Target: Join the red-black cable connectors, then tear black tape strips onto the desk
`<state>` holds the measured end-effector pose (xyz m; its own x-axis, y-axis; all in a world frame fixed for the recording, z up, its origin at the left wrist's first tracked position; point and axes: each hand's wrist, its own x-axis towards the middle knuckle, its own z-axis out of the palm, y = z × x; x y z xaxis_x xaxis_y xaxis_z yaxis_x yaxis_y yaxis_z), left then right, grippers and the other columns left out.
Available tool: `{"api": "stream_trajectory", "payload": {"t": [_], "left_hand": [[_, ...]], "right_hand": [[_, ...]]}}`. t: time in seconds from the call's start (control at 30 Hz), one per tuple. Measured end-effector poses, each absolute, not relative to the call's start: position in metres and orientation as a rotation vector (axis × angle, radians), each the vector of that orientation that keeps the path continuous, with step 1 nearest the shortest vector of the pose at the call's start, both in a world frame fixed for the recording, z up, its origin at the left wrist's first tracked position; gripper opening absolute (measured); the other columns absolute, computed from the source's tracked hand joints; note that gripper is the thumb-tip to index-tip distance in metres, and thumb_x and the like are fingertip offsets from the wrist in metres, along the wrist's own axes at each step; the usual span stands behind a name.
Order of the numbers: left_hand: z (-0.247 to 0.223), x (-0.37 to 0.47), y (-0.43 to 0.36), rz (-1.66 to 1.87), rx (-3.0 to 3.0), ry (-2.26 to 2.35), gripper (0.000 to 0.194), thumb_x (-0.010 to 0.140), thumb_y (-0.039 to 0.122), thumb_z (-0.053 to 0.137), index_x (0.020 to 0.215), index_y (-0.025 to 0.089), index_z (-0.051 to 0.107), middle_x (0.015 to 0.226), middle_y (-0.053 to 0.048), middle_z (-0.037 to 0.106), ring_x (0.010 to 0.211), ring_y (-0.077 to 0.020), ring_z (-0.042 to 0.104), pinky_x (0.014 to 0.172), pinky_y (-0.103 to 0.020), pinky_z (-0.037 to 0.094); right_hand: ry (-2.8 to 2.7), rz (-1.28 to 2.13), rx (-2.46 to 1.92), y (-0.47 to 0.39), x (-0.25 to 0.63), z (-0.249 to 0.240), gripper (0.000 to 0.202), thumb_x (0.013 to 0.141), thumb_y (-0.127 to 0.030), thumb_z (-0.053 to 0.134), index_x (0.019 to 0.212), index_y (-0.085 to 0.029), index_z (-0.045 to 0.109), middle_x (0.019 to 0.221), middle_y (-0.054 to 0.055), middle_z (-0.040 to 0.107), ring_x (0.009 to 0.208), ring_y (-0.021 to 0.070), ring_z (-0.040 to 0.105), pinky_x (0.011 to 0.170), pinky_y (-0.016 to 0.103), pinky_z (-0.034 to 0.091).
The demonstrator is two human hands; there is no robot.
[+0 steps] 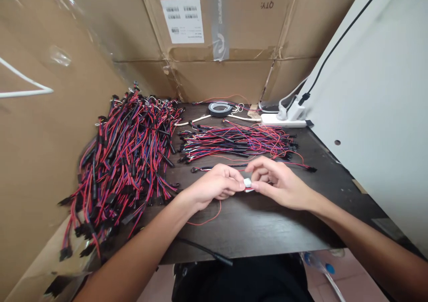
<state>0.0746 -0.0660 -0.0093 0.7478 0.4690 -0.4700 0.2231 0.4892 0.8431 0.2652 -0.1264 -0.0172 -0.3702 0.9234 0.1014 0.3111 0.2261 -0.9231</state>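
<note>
The tiny print on the white paper label (182,29), above and left of the white plastic power strip (282,122), defeats me; below the strip, fingers (265,189) partly hide a small white block (247,183).

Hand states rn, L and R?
Left hand: closed, pinching a small white piece.
Right hand: half curled, thumb at that piece; grip unclear.

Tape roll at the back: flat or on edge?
Flat: the dark tape roll shows its round opening facing up, with its outer wall toward the camera. Can't tell whether the white cord passes beneath.

The small white piece (247,183) sits between the hands (222,182) — blocky; red-streaked.
</note>
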Motion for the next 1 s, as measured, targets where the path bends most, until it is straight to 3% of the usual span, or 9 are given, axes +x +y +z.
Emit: {"api": "stream_trajectory", "payload": {"t": [0.13,0.27,0.4,0.53,0.6,0.73,1.0], "left_hand": [[-0.009,0.073,-0.064,0.146,1.025,0.757,0.02,0.061,0.027,0.071,0.064,0.014,0.056,0.043,0.011,0.027,0.039,-0.0012,0.013,0.042,-0.02,0.004],[-0.011,0.071,-0.063,0.137,0.994,0.741,0.019,0.06,0.026,0.071,0.064,0.014,0.057,0.042,0.012,0.026,0.038,-0.0015,0.012,0.042,-0.02,0.003],[-0.009,0.072,-0.065,0.156,1.048,0.762,0.019,0.059,0.027,0.071,0.064,0.013,0.059,0.042,0.011,0.03,0.038,-0.0018,0.016,0.042,-0.019,0.005],[-0.005,0.074,-0.066,0.238,1.167,0.774,0.017,0.059,0.025,0.07,0.063,0.013,0.059,0.044,0.008,0.04,0.04,-0.0028,0.023,0.043,-0.019,0.011],[-0.005,0.075,-0.067,0.273,1.225,0.745,0.017,0.06,0.026,0.069,0.062,0.012,0.059,0.045,0.007,0.041,0.042,-0.0036,0.025,0.044,-0.019,0.014],[-0.004,0.075,-0.07,0.318,1.405,0.729,0.019,0.065,0.029,0.067,0.063,0.011,0.059,0.05,0.006,0.044,0.048,-0.0054,0.031,0.048,-0.019,0.02],[-0.006,0.079,-0.077,0.355,1.506,0.848,0.023,0.067,0.034,0.068,0.064,0.013,0.059,0.05,0.007,0.042,0.048,-0.006,0.031,0.047,-0.02,0.02]], "right_hand": [[-1.983,1.073,-1.144,-0.128,0.267,-0.02,0.043,0.083,-0.02,0.061,0.122,-0.022,0.043,0.078,-0.002,0.053,0.062,0.0097,0.051,0.053,0.02,0.041],[-1.961,1.007,-1.114,-0.125,0.266,-0.027,0.042,0.089,-0.028,0.059,0.126,-0.022,0.04,0.076,-0.002,0.052,0.061,0.01,0.051,0.056,0.023,0.043],[-1.789,1.2,-1.158,-0.124,0.263,-0.026,0.038,0.085,-0.031,0.063,0.115,-0.021,0.043,0.074,-0.003,0.053,0.06,0.0108,0.053,0.056,0.024,0.042],[-1.535,1.42,-1.265,-0.123,0.26,-0.021,0.049,0.075,-0.035,0.071,0.111,-0.02,0.042,0.075,-0.002,0.055,0.06,0.0113,0.055,0.054,0.023,0.04],[-1.473,1.488,-1.303,-0.122,0.259,-0.019,0.044,0.07,-0.036,0.074,0.102,-0.018,0.048,0.073,-0.001,0.057,0.061,0.0115,0.054,0.055,0.023,0.04],[-1.487,1.543,-1.357,-0.12,0.258,-0.016,0.027,0.07,-0.037,0.072,0.076,-0.015,0.057,0.063,0.001,0.059,0.057,0.0109,0.051,0.053,0.023,0.037],[-1.43,1.521,-1.333,-0.123,0.258,-0.014,0.027,0.069,-0.036,0.072,0.068,-0.016,0.055,0.056,0.0,0.057,0.048,0.0078,0.042,0.044,0.02,0.027]]}}
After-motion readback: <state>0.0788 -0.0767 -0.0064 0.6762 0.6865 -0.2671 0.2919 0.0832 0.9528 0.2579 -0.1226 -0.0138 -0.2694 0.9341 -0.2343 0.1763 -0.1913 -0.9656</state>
